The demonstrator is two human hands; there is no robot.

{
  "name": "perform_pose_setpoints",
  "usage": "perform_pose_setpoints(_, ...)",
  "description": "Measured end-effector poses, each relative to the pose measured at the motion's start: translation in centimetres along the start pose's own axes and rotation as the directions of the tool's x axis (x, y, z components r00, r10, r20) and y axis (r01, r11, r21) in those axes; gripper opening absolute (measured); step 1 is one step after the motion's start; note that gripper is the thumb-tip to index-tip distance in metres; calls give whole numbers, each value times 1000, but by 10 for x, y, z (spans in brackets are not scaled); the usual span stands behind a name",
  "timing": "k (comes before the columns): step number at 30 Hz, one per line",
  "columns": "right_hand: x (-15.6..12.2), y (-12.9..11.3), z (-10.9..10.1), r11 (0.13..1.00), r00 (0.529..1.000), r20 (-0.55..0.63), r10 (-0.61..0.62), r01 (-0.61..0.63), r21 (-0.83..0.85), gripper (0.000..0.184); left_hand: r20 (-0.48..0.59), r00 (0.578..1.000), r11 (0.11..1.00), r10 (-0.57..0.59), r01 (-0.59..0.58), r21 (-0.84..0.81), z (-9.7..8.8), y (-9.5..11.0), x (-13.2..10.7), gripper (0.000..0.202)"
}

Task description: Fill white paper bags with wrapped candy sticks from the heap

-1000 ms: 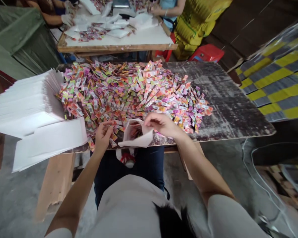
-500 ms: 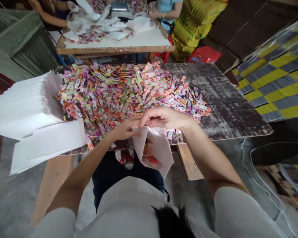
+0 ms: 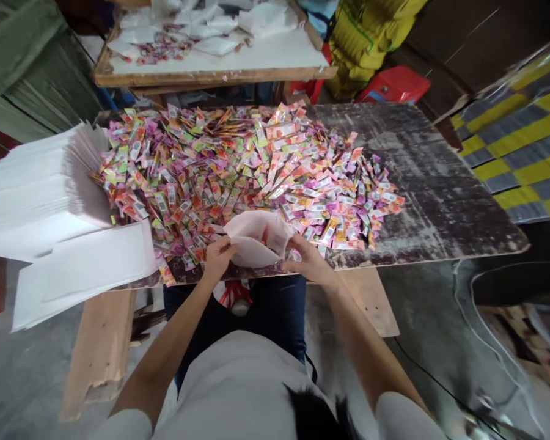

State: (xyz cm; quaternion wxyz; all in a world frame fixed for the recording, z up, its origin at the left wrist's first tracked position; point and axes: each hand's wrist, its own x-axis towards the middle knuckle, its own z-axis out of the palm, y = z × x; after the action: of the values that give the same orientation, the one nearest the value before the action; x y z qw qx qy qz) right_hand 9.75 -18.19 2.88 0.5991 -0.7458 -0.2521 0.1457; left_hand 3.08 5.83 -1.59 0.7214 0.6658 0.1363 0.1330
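Observation:
Between my hands, at the table's near edge, is a white paper bag (image 3: 255, 253) with its mouth spread wide. A few orange-red packets show faintly inside it. My left hand (image 3: 219, 256) pinches the bag's left corner. On the opposite side my right hand (image 3: 309, 260) grips the right edge, thumb below and fingers along the rim. Just beyond the bag, a broad heap of small colourful sachets (image 3: 201, 177) in pink, orange, purple and green covers much of the dark table (image 3: 421, 177).
A tall stack of white paper bags (image 3: 32, 189) stands at the left, with some loose flat bags (image 3: 87, 263) overhanging the front edge. Behind is another table (image 3: 275, 61) bearing white bags and sachets. A red stool (image 3: 396, 85) and yellow sacks (image 3: 362, 43) are beyond; yellow-grey boxes (image 3: 527, 153) stand right.
The bag has risen from hanging below the table edge to the edge itself, its mouth now wide. My hands have moved apart to its two sides. The view has shifted slightly.

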Motion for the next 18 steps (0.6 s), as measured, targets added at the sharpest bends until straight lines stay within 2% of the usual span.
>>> perform_pose_setpoints(3,-5,-6,13,990,972,-227,-54,22,-141,30,-6,999,999,33,-33,-5,2,9,-4,20)
perform_pose_setpoints(5,-5,-15,12,974,942,-301,-149,88,-207,28,-42,997,998,66,-65,27,0,18,-9,20)
perform_pose_setpoints(8,-5,-22,8,946,923,-262,-281,222,-235,21,-58,988,982,141,-132,137,-9,24,-18,22)
perform_pose_setpoints(10,-6,-20,7,937,919,-230,-321,271,-222,21,-41,987,970,154,-143,198,-17,21,-23,20)
perform_pose_setpoints(15,-11,-5,12,935,921,-228,-315,261,-240,20,45,983,944,179,-184,275,-26,9,-24,18)
perform_pose_setpoints(18,-13,0,15,955,946,-208,-249,205,-214,27,20,984,943,178,-176,282,-23,16,-23,17)
